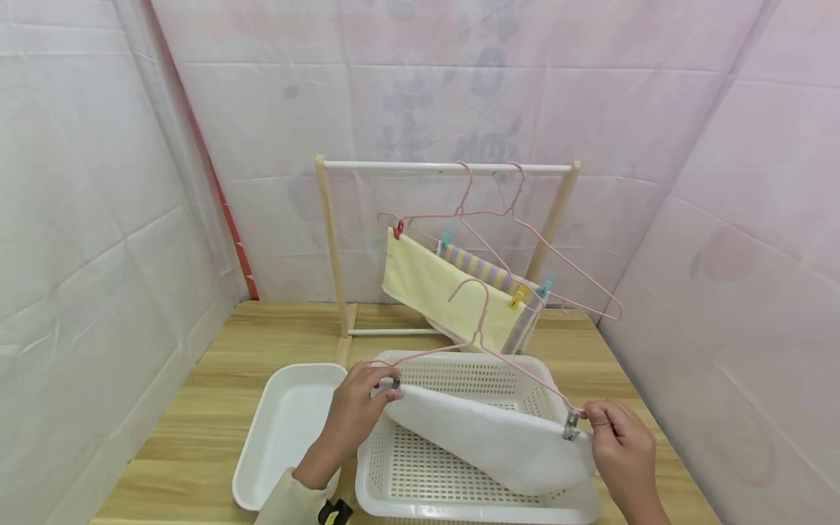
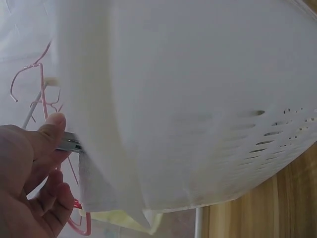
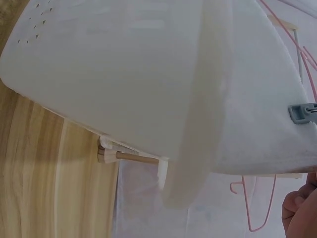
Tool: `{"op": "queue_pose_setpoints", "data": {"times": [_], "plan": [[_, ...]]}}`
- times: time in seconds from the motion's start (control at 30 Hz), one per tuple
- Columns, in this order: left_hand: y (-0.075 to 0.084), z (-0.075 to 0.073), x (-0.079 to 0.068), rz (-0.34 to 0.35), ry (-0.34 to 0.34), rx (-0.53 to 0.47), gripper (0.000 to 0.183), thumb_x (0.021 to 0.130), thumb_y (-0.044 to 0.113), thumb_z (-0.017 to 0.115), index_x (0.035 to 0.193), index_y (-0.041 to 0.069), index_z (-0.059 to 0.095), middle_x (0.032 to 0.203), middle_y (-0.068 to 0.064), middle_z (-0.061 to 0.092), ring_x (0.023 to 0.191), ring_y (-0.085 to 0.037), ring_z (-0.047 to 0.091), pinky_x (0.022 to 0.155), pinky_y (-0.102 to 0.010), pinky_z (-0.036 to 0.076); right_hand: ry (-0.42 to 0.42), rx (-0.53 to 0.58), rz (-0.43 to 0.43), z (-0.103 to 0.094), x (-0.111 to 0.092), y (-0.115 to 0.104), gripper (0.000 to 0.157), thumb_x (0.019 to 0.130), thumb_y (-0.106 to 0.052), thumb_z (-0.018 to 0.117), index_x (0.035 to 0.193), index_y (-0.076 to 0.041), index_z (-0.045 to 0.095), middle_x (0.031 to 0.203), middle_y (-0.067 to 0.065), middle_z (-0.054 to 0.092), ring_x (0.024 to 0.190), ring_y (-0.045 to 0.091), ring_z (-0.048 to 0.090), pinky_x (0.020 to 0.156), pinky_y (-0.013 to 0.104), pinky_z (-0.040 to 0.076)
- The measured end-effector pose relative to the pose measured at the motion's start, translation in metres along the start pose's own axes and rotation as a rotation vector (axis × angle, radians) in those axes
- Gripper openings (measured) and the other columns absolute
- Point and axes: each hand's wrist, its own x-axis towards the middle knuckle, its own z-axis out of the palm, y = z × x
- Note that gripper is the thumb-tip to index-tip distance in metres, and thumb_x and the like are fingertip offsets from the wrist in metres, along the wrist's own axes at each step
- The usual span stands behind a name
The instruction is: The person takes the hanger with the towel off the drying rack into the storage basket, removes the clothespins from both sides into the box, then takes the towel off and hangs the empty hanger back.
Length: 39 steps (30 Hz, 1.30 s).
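Find the white cloth at 5 o'clock in the head view, clipped to a pink hanger above a white basket. Pinching the left clip with thumb and fingers of the left hand at 7; gripping the hanger's end in curled right hand at 4. Probably light and limp; best held by both clips or hanger ends

White towel is kinda hanging at a slant between the left hand and right hand, grey clips on its top edge, pink wire hanger tilted, hook up.
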Motion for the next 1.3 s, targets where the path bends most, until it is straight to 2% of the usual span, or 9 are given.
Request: {"op": "queue_pose_setpoints", "data": {"times": [0.1,0.17,0.53,0.63,0.8,1.0,1.17,1.3], "plan": [[-0.002,0.0,0.0,0.067,0.044,0.027,0.032,0.074,0.021,0.087,0.104,0.017,0.076,0.101,0.009,0.073,0.082,-0.006,0.058,0.064,-0.022,0.05,0.003,0.009,-0.027,0.0,0.001,0.002,0.025,0.08,0.021,0.067,0.072,-0.003,0.068,0.069,-0.003,0.059,0.068,-0.008,0.045,0.061,0.011,0.037],[-0.003,-0.001,0.0,0.086,0.054,0.037,0.031,0.072,0.021,0.089,0.101,0.017,0.077,0.098,0.008,0.073,0.074,-0.003,0.054,0.059,-0.019,0.047,0.004,0.02,-0.041,0.001,0.001,0.003,0.026,0.08,0.021,0.067,0.072,-0.003,0.068,0.07,-0.004,0.06,0.069,-0.008,0.046,0.062,0.01,0.037],[-0.003,-0.004,-0.002,0.014,0.016,0.038,0.026,0.069,0.022,0.09,0.092,0.019,0.077,0.083,0.01,0.066,0.065,0.0,0.038,0.053,-0.018,0.037,-0.02,0.021,-0.044,0.002,0.002,0.003,0.028,0.078,0.023,0.067,0.071,-0.005,0.068,0.074,-0.013,0.061,0.073,-0.011,0.049,0.065,0.008,0.038],[-0.002,-0.005,-0.002,-0.015,-0.006,0.017,0.024,0.071,0.022,0.089,0.091,0.018,0.077,0.085,0.012,0.068,0.068,0.0,0.043,0.057,-0.019,0.04,-0.027,0.019,-0.046,0.002,0.002,0.003,0.029,0.078,0.023,0.067,0.071,-0.005,0.068,0.073,-0.013,0.061,0.073,-0.011,0.049,0.064,0.009,0.038],[-0.001,-0.006,-0.003,-0.064,-0.035,-0.09,0.016,0.073,0.019,0.088,0.085,0.019,0.078,0.086,0.016,0.069,0.075,-0.002,0.051,0.063,-0.022,0.043,-0.034,0.02,-0.07,0.002,0.004,0.004,0.029,0.078,0.023,0.067,0.07,-0.005,0.067,0.071,-0.011,0.063,0.074,-0.01,0.048,0.064,0.01,0.037],[-0.001,-0.008,-0.003,-0.064,-0.041,-0.186,0.013,0.073,0.018,0.087,0.083,0.018,0.078,0.085,0.018,0.067,0.079,-0.002,0.056,0.065,-0.021,0.048,-0.043,0.013,-0.094,0.003,0.005,0.006,0.029,0.076,0.023,0.068,0.07,-0.005,0.067,0.07,-0.007,0.063,0.074,-0.011,0.048,0.064,0.011,0.037],[-0.001,-0.009,-0.004,-0.08,-0.044,-0.215,0.013,0.075,0.017,0.086,0.082,0.023,0.077,0.087,0.021,0.067,0.083,-0.002,0.058,0.067,-0.022,0.051,-0.054,-0.016,-0.058,0.004,0.004,0.005,0.031,0.076,0.022,0.069,0.069,-0.007,0.066,0.068,-0.002,0.061,0.069,-0.01,0.044,0.06,0.013,0.036],[0.003,-0.012,-0.004,-0.136,-0.044,-0.254,0.013,0.076,0.016,0.086,0.082,0.024,0.077,0.087,0.022,0.068,0.084,-0.004,0.06,0.068,-0.022,0.052,-0.058,-0.029,-0.051,0.004,0.003,0.004,0.031,0.075,0.022,0.069,0.069,-0.008,0.066,0.067,-0.002,0.061,0.068,-0.01,0.042,0.059,0.013,0.036]]}}
